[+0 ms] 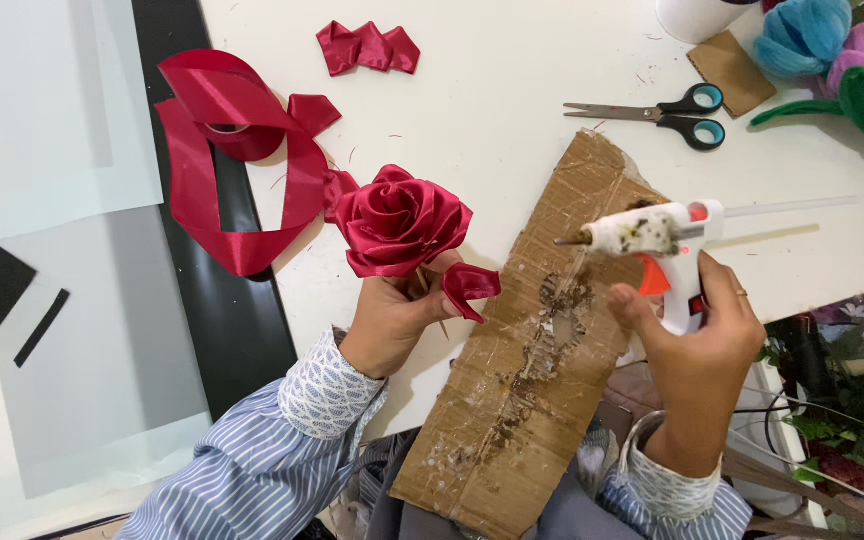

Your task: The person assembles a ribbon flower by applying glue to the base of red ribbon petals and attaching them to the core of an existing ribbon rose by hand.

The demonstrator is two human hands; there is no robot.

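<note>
Left fingers [407, 300] closed on ribbon rose [399, 222]; right fingers [652, 310] gripping glue gun [652, 235], above cardboard [532, 380]

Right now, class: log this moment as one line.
left hand: holds ribbon rose | right hand: holds glue gun | below: cardboard

light: bright, even, overhead | shadows: soft, faint | focus: sharp | glare: mild on white table [512, 90]

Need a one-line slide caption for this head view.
Left hand holds a red ribbon rose; right hand aims a glue gun over cardboard.
</note>
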